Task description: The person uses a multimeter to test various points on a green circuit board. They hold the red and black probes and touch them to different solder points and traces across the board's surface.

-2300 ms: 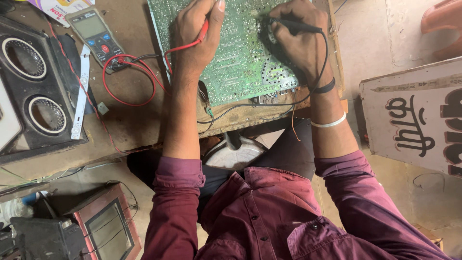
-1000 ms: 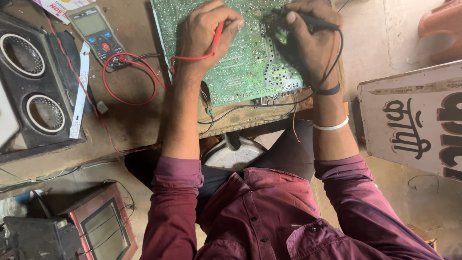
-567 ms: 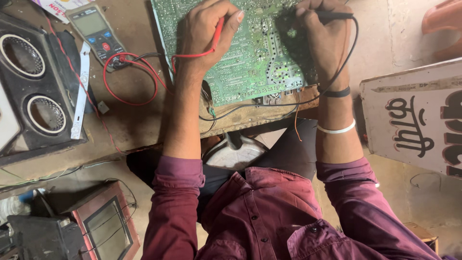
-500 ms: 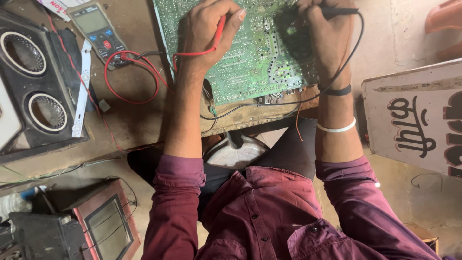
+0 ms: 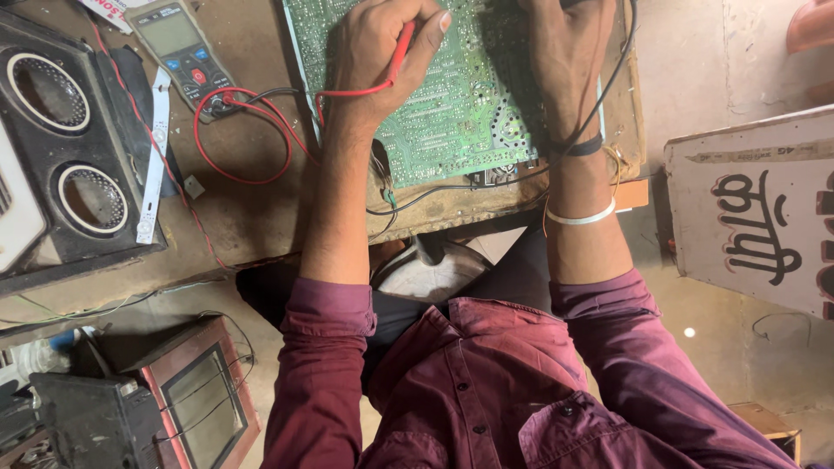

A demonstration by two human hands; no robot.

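A green circuit board [image 5: 460,113] lies solder side up on the worn wooden bench [image 5: 252,217]. My left hand [image 5: 378,52] grips a red test probe [image 5: 401,45] and holds its tip against the board. Its red lead [image 5: 234,130] loops back to a grey multimeter [image 5: 178,43] at the upper left. My right hand [image 5: 569,52] rests on the right part of the board, closed around a black probe whose body runs off the top edge. The black lead [image 5: 608,95] curls around my wrist.
A black speaker box [image 5: 65,148] with two round cones stands at the left. A small red-framed screen unit [image 5: 200,404] sits lower left on the floor. A white painted board [image 5: 756,217] leans at the right. A white strip [image 5: 155,156] lies beside the speaker.
Both hands have slid toward the far edge of the board. The red probe tip moved up and right; the black probe has passed out of view at the top.
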